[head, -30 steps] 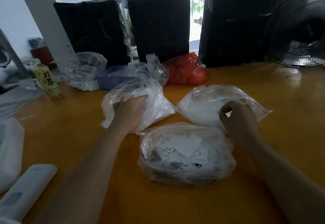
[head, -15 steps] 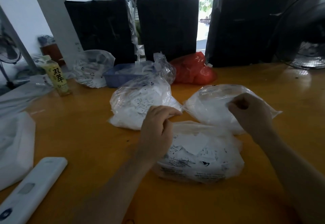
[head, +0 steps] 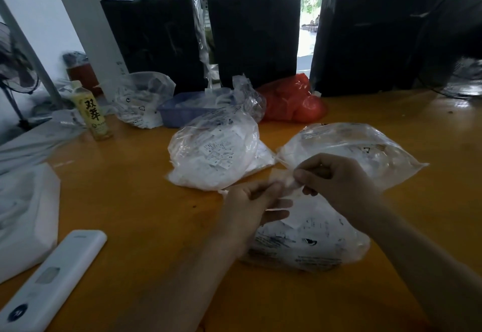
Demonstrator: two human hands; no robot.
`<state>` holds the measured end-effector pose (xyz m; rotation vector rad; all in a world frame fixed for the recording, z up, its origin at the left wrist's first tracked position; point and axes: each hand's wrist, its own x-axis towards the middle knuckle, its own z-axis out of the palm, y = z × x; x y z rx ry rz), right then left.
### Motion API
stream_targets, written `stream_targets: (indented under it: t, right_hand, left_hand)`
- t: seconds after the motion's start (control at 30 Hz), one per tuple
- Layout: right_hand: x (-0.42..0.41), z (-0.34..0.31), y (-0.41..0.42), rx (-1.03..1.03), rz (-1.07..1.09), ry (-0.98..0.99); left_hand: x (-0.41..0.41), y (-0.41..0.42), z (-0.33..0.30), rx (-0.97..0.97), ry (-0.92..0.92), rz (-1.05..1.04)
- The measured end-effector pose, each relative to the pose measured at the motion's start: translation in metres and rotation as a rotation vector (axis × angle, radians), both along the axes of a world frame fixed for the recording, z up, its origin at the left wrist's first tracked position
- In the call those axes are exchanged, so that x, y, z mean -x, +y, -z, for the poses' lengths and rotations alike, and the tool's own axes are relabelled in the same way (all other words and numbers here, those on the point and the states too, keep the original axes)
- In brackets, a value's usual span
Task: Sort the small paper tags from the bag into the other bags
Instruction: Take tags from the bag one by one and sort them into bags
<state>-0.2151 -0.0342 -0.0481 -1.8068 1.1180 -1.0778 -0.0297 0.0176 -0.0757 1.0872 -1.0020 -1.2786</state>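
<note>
Both hands meet above the near bag: right hand curled, pinching its plastic mouth; left hand pinches the same plastic, lower fingers straight. Tag-filled bags lie just beyond.

A single head-worn wide-angle camera looks forward and down across the orange table, close above the hands, with black bundles standing beyond.

On your worktop: a bottle, a white remote, a blue tray, a red bag.
</note>
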Motion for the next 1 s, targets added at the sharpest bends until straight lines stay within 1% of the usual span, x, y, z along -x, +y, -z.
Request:
stream_targets:
  t: [0.07,0.13,0.23,0.3,0.37,0.43,0.5,0.57,0.6,0.63,0.7,0.77,0.83,0.9,1.0]
  right_hand:
    - [0.003,0.002,-0.004,0.003,0.044,-0.022]
    - [0.012,0.004,-0.014,-0.003,0.152,-0.057]
    - [0.042,0.008,-0.043,-0.017,0.405,0.035]
    - [0.058,0.011,-0.059,-0.07,0.501,0.096]
    - [0.063,0.017,-0.068,-0.03,0.557,0.284]
    - [0.058,0.022,-0.066,0.078,0.589,0.499]
    - [0.053,0.025,-0.061,0.165,0.575,0.608]
    - [0.049,0.021,-0.054,0.311,0.586,0.725]
    - [0.047,0.017,-0.048,0.397,0.568,0.725]
    - [0.043,0.012,-0.041,0.477,0.492,0.683]
    - [0.031,0.003,-0.023,0.562,0.239,0.582]
    - [0.014,0.001,-0.009,0.532,0.034,0.536]
    - [0.001,0.004,-0.004,0.474,-0.038,0.521]
    - [-0.001,0.01,-0.006,0.439,-0.082,0.569]
    - [0.008,0.016,-0.014,0.378,-0.238,0.781]
  left_hand:
    - [-0.001,0.0,-0.001,-0.031,0.038,-0.03]
    - [-0.002,-0.001,-0.002,-0.066,0.1,-0.058]
    - [-0.004,-0.002,-0.003,-0.092,0.212,-0.113]
    - [-0.005,-0.004,-0.002,-0.088,0.277,-0.128]
    - [-0.005,-0.003,-0.003,-0.086,0.36,-0.12]
    - [-0.005,-0.002,-0.003,-0.076,0.417,-0.117]
    - [-0.006,-0.002,-0.002,-0.068,0.419,-0.12]
    - [-0.007,-0.002,-0.001,-0.073,0.432,-0.119]
    - [-0.007,-0.002,-0.002,-0.077,0.442,-0.115]
    - [-0.008,-0.002,-0.002,-0.083,0.443,-0.113]
    - [-0.008,-0.003,-0.001,-0.09,0.425,-0.11]
    - [-0.008,-0.003,0.001,-0.086,0.41,-0.1]
    - [-0.008,-0.003,0.003,-0.08,0.398,-0.093]
    - [-0.007,-0.003,0.004,-0.076,0.368,-0.1]
    - [-0.007,-0.003,0.004,-0.08,0.314,-0.111]
